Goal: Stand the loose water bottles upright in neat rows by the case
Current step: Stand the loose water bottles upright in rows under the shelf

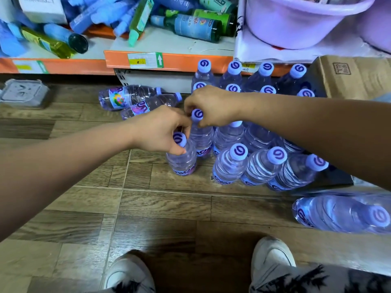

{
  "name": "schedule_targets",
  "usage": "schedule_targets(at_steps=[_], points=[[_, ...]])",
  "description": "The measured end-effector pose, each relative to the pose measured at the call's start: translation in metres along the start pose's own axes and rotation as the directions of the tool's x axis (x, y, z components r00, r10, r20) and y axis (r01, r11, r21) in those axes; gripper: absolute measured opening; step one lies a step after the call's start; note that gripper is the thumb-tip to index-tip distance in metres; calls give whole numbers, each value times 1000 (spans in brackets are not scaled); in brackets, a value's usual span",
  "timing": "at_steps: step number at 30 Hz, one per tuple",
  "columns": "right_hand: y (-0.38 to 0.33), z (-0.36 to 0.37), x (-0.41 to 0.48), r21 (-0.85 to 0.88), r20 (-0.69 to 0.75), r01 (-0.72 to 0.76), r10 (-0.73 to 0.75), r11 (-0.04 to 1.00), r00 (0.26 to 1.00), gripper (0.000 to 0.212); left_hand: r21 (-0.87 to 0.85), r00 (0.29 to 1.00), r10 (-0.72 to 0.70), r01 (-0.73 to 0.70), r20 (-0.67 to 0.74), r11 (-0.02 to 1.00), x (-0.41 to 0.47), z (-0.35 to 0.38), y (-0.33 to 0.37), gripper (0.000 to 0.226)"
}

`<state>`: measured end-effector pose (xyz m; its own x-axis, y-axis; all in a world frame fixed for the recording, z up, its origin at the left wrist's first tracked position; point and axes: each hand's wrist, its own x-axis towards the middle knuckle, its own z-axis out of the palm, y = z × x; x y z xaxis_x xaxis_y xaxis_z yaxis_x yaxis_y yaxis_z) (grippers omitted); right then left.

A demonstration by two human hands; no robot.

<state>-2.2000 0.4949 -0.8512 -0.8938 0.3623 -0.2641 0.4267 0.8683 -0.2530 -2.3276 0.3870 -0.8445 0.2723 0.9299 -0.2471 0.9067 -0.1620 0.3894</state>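
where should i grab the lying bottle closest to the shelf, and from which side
Probably grip the bottle round its ribbed middle, from above. It lies on its side, cap to the right, with a second bottle along its near side and the shelf base behind, so the top is freest.

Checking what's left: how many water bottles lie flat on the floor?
3 bottles: two by the shelf base beyond the left hand, one blurred at near right; others may be hidden.

upright bottles (240, 163) right of two fallen bottles (129, 97), before shelf (169, 60).
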Motion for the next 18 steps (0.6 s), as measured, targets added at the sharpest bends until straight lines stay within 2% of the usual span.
schedule_targets(at_steps=[10,18], points=[[-1,-5,1,39,24,-47,47,998,999,29,28,986,131,-134,100,991,5,12,24,32],[0,-6,-5,74,29,-58,56,996,998,27,86,978,142,-157,152,984,11,17,30,31]])
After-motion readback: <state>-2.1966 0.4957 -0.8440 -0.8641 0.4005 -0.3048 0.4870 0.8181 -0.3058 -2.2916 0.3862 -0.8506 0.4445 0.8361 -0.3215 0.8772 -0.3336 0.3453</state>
